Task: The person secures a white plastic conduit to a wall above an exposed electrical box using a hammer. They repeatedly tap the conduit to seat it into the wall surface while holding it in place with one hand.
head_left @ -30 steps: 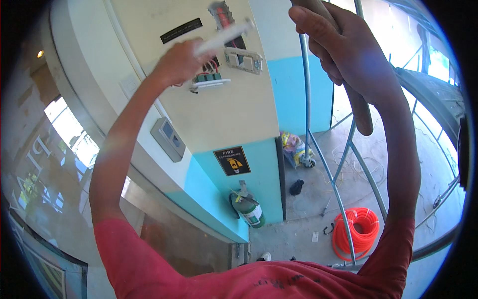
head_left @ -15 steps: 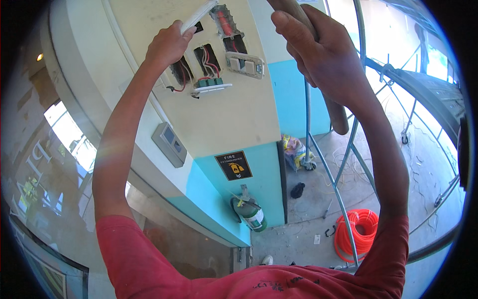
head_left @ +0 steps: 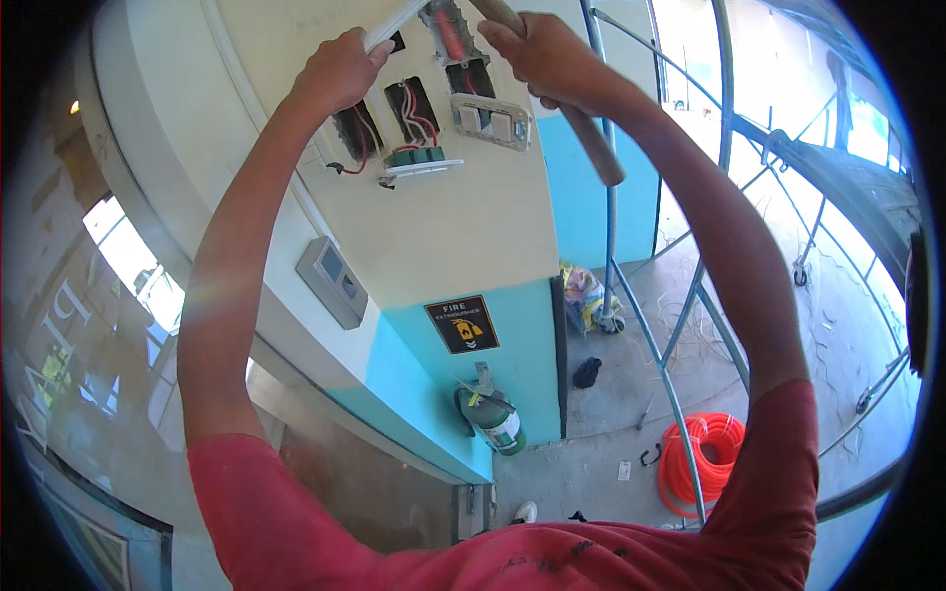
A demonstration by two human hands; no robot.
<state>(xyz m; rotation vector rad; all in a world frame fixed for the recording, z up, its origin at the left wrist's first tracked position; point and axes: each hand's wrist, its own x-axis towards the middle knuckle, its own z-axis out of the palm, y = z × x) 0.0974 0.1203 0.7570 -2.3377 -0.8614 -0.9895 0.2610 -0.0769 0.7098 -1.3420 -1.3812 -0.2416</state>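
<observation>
The left hand (head_left: 338,74) has its fingers clamped on a slim, smooth, pale bar (head_left: 397,24), whose long axis slants up and right across the flat cream wall (head_left: 443,231), pointing toward a ragged slot (head_left: 471,49) with a red tube (head_left: 450,34) inside; its far end is cut off, so contact cannot be told. The right hand (head_left: 557,59) has its fingers wrapped around a round, dull brown handle (head_left: 594,146), running from upper left to lower right, its blunt end pointing down before a metal pole (head_left: 611,227). Below the slot, a pale switch plate (head_left: 490,122) hangs tilted, near thin red and white wires (head_left: 424,120).
</observation>
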